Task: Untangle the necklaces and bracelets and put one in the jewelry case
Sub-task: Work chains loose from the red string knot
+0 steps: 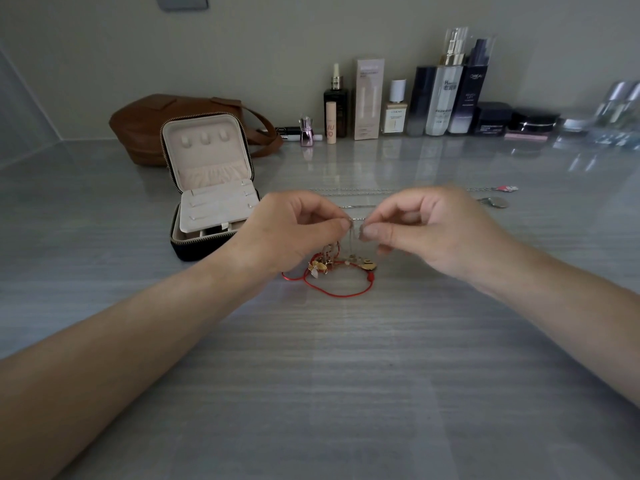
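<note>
Desk (pixel 346 375) centre: red cord (pixel 341 291) with gold charms (pixel 320 266), tangled, lying under hands. Left hand (pixel 291 230) and right hand (pixel 426 230) each pinch thin chain (pixel 353 237), thumb against forefinger; chain hangs into tangle. Case (pixel 211 188) open, left of hands. Necklaces (pixel 349 191) laid straight behind. Back edge: bag (pixel 145 129), bottles; dark bottle (pixel 476 98) reads "L'OREAL".

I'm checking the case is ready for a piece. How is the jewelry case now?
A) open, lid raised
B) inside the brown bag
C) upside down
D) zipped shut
A: the jewelry case sits open on the table, lid raised, its pale lining showing, in front of the brown bag.
</note>
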`<action>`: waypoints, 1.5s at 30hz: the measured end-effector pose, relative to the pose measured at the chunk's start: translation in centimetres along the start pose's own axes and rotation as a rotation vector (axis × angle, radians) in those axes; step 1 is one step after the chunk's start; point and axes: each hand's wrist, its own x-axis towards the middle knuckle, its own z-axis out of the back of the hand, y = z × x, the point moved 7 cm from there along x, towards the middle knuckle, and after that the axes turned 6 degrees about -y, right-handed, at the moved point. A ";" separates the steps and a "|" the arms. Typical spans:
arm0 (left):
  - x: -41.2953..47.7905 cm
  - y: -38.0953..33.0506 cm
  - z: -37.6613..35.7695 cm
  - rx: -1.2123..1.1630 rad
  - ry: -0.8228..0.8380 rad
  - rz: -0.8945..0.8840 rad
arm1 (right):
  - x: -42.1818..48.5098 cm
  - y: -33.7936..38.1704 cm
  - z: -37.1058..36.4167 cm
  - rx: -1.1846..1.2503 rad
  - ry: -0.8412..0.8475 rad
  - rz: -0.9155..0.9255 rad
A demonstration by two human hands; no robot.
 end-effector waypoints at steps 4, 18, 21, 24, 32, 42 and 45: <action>0.0 0.0 0.1 -0.005 -0.020 -0.001 | 0.0 -0.2 -0.3 -0.195 -0.001 0.057; -0.1 0.1 -0.1 0.025 0.009 0.006 | 0.1 0.4 1.1 -0.025 -0.221 0.170; -0.2 0.0 -0.3 0.020 0.027 0.019 | 0.0 0.7 1.5 0.020 -0.253 0.183; -0.3 0.0 -0.4 0.015 0.038 0.027 | 0.0 0.7 1.8 0.063 -0.278 0.168; -0.1 0.1 -0.2 0.020 0.000 0.022 | 0.1 0.0 1.2 0.065 -0.177 0.068; 0.2 0.4 0.2 -0.012 -0.043 0.019 | 0.0 0.1 0.3 -0.060 -0.137 0.132; 0.1 0.4 0.2 -0.007 -0.033 0.017 | 0.0 0.5 0.4 -0.061 -0.128 0.164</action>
